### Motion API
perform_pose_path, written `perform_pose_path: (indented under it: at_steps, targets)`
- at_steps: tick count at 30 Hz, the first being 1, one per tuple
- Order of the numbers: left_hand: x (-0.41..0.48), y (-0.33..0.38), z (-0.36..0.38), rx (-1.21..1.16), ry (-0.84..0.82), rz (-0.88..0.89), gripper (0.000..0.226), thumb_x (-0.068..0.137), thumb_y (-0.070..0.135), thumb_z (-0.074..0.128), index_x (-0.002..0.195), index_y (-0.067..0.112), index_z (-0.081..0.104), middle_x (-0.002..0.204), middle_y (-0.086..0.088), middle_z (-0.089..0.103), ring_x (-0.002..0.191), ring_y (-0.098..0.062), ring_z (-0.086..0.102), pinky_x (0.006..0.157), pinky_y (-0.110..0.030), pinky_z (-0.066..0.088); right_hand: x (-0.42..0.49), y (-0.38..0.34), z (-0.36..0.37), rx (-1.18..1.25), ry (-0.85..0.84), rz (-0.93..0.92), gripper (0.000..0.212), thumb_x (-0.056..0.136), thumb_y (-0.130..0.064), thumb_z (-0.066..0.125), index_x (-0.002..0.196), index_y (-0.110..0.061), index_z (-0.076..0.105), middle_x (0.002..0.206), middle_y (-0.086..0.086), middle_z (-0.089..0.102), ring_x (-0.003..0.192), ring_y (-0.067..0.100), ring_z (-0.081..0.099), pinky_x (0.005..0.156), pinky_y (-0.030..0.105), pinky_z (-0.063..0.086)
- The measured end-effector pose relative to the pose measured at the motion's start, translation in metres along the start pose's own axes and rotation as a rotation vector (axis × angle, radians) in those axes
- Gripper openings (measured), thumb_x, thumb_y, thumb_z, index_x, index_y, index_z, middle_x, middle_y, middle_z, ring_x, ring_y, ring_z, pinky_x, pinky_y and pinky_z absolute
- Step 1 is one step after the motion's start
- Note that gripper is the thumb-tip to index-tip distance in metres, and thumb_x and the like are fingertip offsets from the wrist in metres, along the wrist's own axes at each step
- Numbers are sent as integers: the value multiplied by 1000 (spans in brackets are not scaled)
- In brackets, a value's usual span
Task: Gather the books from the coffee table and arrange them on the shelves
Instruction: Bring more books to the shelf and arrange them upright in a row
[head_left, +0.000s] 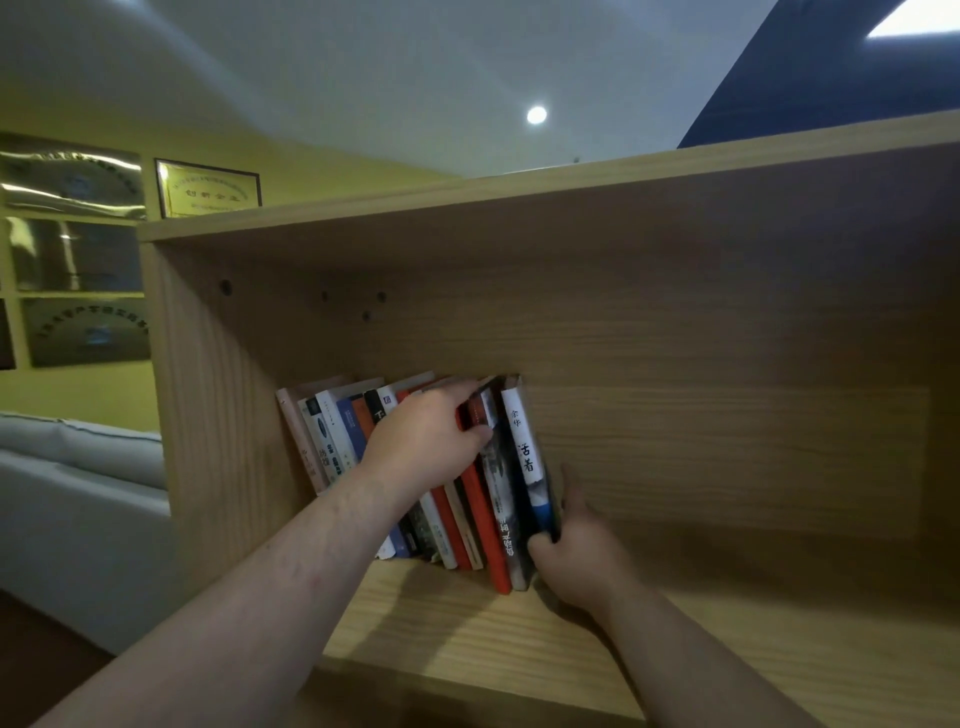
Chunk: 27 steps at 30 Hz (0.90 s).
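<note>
The white-spined book (524, 441) is gripped low by the right hand (576, 556), at the right end of the leaning row of mixed-coloured books (332, 447) on the pale wooden shelf (467, 613). The row's tops are clasped by the left hand (426, 441). Shelving is judged well advanced; the coffee table is unseen.

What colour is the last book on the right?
Last book: white spine, blue near the bottom; head view.

Dim, warm indoor light; a round ceiling lamp (536, 115) glows at upper centre, a panel (917, 18) blows out in the upper right corner; the shelf (675, 338) interior lies shadowed; glare streaks the plaques (72, 179) at upper left; wide-angle bending curves the edges; only large print on the books (523, 441) reads clearly.
</note>
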<state>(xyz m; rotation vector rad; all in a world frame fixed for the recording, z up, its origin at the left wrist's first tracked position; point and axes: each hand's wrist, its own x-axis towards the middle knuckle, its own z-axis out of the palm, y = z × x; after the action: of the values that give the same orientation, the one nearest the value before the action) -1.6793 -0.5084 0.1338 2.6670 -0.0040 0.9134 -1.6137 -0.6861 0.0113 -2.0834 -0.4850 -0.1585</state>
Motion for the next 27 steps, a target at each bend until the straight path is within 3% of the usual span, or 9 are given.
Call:
perform_pose_path:
  at_steps: [4, 7, 11, 14, 17, 20, 23, 25, 27]
  targets:
    - [17, 19, -14, 67, -115, -28, 54, 91, 47, 63, 142, 35, 50, 117, 4, 68, 85, -11, 61, 66, -24, 48, -3, 3, 2, -93, 35, -71, 67, 87, -36, 52, 141, -56, 18, 93, -19, 64, 80, -1, 62, 63, 21, 48]
    - [27, 36, -14, 85, -188, -122, 62, 88, 46, 68, 142, 25, 46, 132, -2, 62, 105, -21, 60, 78, -32, 48, -1, 3, 2, -77, 53, -77, 60, 96, -42, 55, 147, -51, 25, 114, -18, 67, 97, 4, 64, 80, 28, 53]
    - [34, 44, -16, -49, -195, -327, 35, 93, 25, 63, 124, 16, 51, 104, -6, 61, 87, -21, 64, 69, -36, 56, -1, 2, 3, -128, 41, -50, 67, 93, -41, 54, 149, -49, 18, 108, -14, 67, 90, 3, 65, 71, 28, 53]
    - [33, 48, -23, -199, -286, -439, 15, 91, 26, 59, 95, 12, 54, 90, -7, 64, 76, -25, 71, 54, -30, 57, 2, 4, 2, -113, 49, 14, 59, 91, -37, 56, 146, -38, 34, 92, -11, 65, 80, 5, 64, 64, 27, 50]
    - [29, 51, -27, -384, -379, -520, 21, 95, 28, 54, 102, 9, 58, 97, -11, 67, 86, -29, 73, 55, -32, 62, 3, 7, -1, -118, 74, 33, 58, 89, -35, 59, 143, -32, 39, 86, -14, 60, 75, 1, 57, 60, 23, 43]
    - [22, 54, -32, -384, -427, -531, 15, 101, 22, 53, 113, 12, 54, 94, -11, 64, 81, -25, 73, 59, -34, 64, 0, 5, -3, -125, 76, -1, 56, 85, -38, 58, 138, -40, 40, 80, -19, 56, 71, -5, 51, 59, 21, 39]
    - [14, 48, -35, -468, -345, -545, 37, 100, 2, 51, 136, 1, 46, 119, -20, 62, 109, -39, 69, 82, -47, 62, -3, 5, -4, -116, 67, -17, 57, 88, -34, 57, 141, -41, 38, 81, -20, 55, 72, -5, 51, 59, 20, 39]
    - [2, 37, -38, -618, -206, -554, 36, 99, 2, 51, 135, 2, 47, 118, -21, 62, 95, -39, 71, 66, -43, 64, -2, 6, -7, -39, 92, 0, 56, 93, -26, 57, 145, -33, 40, 90, -15, 58, 75, 0, 54, 65, 25, 42]
    - [-13, 27, -41, -766, -13, -578, 17, 100, 6, 49, 116, 6, 54, 105, -20, 62, 80, -37, 69, 47, -34, 58, -2, 7, -10, 110, 139, 23, 59, 96, -19, 59, 149, -32, 39, 104, -9, 60, 88, 11, 56, 79, 27, 42]
